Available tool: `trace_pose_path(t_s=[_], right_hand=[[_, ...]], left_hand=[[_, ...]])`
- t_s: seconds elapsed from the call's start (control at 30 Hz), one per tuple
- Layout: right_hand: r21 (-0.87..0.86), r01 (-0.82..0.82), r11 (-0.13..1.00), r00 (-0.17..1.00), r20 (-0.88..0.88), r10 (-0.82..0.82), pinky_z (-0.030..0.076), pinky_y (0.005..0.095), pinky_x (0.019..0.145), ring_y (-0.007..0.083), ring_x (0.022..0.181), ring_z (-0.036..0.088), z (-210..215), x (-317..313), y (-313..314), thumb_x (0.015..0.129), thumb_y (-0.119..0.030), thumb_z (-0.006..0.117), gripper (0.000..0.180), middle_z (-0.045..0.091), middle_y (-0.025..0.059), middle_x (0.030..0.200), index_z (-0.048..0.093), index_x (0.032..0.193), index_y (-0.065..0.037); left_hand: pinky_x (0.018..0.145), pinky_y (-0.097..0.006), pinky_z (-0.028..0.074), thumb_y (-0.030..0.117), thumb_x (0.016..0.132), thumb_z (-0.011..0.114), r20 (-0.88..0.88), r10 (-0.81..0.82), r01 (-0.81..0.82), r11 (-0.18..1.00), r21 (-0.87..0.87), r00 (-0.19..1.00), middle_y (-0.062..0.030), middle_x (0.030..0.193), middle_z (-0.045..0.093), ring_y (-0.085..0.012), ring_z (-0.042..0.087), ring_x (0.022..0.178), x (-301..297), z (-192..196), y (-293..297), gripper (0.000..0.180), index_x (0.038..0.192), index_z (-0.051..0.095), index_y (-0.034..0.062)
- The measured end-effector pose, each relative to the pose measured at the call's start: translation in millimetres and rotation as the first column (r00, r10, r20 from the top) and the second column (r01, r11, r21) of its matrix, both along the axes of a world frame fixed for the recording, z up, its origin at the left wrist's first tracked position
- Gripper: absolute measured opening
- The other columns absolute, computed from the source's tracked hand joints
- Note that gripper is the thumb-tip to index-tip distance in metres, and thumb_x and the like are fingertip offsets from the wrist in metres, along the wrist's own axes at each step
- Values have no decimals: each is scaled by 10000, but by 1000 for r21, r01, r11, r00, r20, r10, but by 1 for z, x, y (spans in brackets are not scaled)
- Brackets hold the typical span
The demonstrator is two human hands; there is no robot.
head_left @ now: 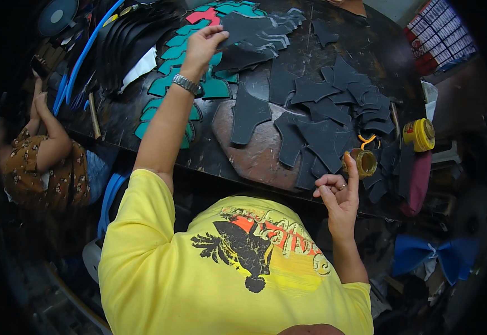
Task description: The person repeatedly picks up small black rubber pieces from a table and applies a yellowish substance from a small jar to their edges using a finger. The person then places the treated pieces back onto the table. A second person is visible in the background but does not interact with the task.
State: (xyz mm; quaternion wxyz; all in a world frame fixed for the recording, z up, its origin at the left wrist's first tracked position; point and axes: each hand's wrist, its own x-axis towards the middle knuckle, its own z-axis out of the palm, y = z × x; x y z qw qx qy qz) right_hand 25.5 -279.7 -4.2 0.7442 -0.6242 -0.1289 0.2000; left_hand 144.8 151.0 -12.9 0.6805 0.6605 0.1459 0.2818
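My left hand (205, 44) reaches to the far side of the table, thumb and fingertips drawn together beside the edge of overlapping black cut sheets (249, 30). Whether anything is between those fingertips is hidden. Below and around that wrist lie teal shaped pieces (173, 53) in overlapping rows, with one red piece (205, 17) among them. Close to the table's near edge, my right hand (341, 204) is raised with its forefinger stretched out and the other fingers partly bent, holding nothing visible. Just beyond its fingertip stands an open glass jar (368, 163) with amber residue.
Matte black cut pieces (321, 114) are scattered across the dark table's right half. A yellow tub (419, 135) stands at the right edge, near an orange-handled tool (367, 139). A wooden-handled tool (94, 116) lies at left. Another person (53, 159) sits there.
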Motion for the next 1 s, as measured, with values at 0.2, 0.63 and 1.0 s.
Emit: trace_pose_path(t_s=[0.2, 0.63, 1.0], right_hand=[[1, -4, 1000, 999, -34, 4, 519, 237, 788, 95, 881, 589, -4, -3, -5, 919, 22, 626, 779, 601, 85, 989, 207, 1568, -84], [-22, -32, 999, 998, 45, 33, 516, 239, 776, 99, 864, 585, 5, -8, -2, 932, 28, 606, 724, 614, 91, 987, 241, 1553, -47], [-134, 399, 907, 759, 603, -245, 433, 287, 815, 145, 884, 546, 25, 32, -44, 1052, -291, 468, 401, 600, 118, 1132, 681, 1139, 37]], left_hand=[[775, -241, 536, 145, 892, 732, -250, -11, 65, 976, 210, 968, -6, 1017, 707, -79, 661, 860, -42, -2, 27, 313, 1180, 685, 33], [682, -310, 527, 315, 829, 793, -78, 392, -122, 460, 880, 917, -69, 922, 680, -168, 654, 775, -66, -3, -18, 423, 1166, 696, 78], [1004, -460, 444, 528, 701, 839, -267, 222, 170, 377, 910, 938, -193, 1315, 524, -366, 501, 1222, -132, -21, -108, 782, 1223, 637, -18]])
